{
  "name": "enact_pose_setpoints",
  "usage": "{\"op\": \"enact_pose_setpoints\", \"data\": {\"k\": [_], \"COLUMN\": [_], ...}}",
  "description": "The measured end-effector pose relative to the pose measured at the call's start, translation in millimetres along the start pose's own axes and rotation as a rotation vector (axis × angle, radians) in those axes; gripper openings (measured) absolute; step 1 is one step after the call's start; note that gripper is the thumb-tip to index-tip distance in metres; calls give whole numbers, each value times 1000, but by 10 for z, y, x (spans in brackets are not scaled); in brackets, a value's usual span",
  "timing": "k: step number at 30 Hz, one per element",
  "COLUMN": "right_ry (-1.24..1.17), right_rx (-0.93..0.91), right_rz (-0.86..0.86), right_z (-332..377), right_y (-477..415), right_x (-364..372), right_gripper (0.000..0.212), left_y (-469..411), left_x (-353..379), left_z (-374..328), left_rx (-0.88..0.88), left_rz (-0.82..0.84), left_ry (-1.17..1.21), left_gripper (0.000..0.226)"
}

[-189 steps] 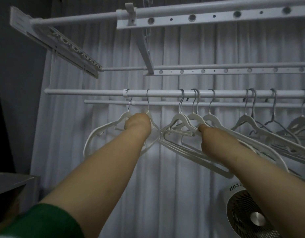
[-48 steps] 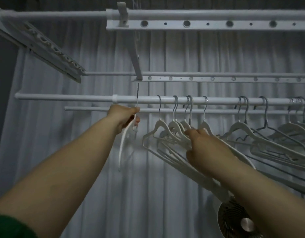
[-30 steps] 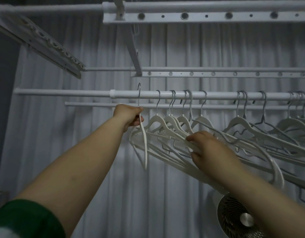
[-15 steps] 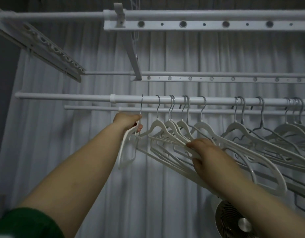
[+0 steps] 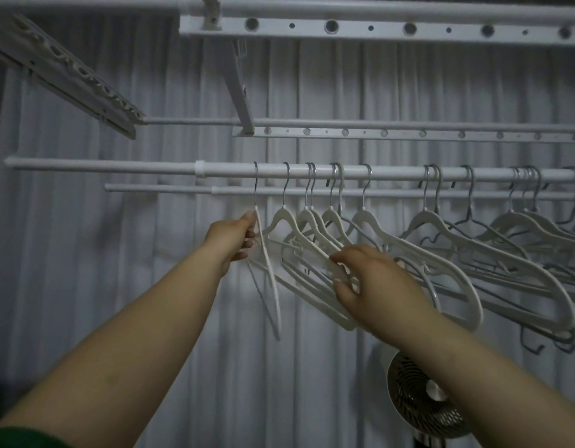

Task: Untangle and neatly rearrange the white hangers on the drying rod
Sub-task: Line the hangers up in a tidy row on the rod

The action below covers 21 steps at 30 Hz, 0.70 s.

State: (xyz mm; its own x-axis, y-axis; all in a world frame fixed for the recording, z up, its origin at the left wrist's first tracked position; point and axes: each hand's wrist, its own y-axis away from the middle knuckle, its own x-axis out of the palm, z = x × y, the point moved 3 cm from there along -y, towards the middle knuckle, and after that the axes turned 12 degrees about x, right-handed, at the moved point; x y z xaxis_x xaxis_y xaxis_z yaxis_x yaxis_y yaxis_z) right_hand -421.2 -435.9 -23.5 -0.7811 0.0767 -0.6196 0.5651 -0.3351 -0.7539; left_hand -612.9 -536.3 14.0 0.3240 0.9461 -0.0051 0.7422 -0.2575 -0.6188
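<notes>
A white drying rod (image 5: pixel 124 167) runs across the view with several white hangers hooked on it. My left hand (image 5: pixel 232 238) pinches the leftmost hanger (image 5: pixel 269 273) just below its neck; that hanger is turned edge-on and its hook sits over the rod. To its right a bunch of overlapping hangers (image 5: pixel 307 236) slants down to the right. My right hand (image 5: pixel 370 279) grips the lower shoulders of that bunch. More hangers (image 5: pixel 519 234) hang farther right, some grey.
A thinner rod (image 5: pixel 157 188) lies just behind the main one. Perforated rack bars (image 5: pixel 376 29) cross overhead, and a folded arm (image 5: pixel 69 69) angles down at upper left. A white curtain fills the background. A round fan (image 5: pixel 418 402) stands below my right forearm.
The leftmost hanger has turned edge-on under my left hand, and its hook now sits over the rod. My right hand has kept its grip on the bunch.
</notes>
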Motion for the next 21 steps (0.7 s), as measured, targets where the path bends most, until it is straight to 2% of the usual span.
{"op": "enact_pose_setpoints", "data": {"k": [2,5,8,12,14,16,21], "right_ry": [13,9,13,115,103,93,148], "right_rx": [0,-16,-43,-78,-57,7,331], "right_rz": [13,0,-36,-214,-265,-291,-283], "right_z": [28,70,98,37,-127,-309,-1037], "right_y": [41,103,195,295,314,325,232], "right_x": [-14,-85,-154,-291,-393,-535,-867], "right_gripper": [42,42,45,31,33,33,38], "left_y": [39,88,60,-58,-131,-172,-254], "left_x": [10,63,179,321,353,377,556], "left_z": [14,-21,-119,-167,-115,-88,-82], "left_rx": [25,50,80,77,83,105,163], "left_rz": [26,71,121,100,70,49,68], "left_ry": [-22,-58,-51,-44,-47,-22,34], "left_gripper": [31,47,54,63,67,62,55]}}
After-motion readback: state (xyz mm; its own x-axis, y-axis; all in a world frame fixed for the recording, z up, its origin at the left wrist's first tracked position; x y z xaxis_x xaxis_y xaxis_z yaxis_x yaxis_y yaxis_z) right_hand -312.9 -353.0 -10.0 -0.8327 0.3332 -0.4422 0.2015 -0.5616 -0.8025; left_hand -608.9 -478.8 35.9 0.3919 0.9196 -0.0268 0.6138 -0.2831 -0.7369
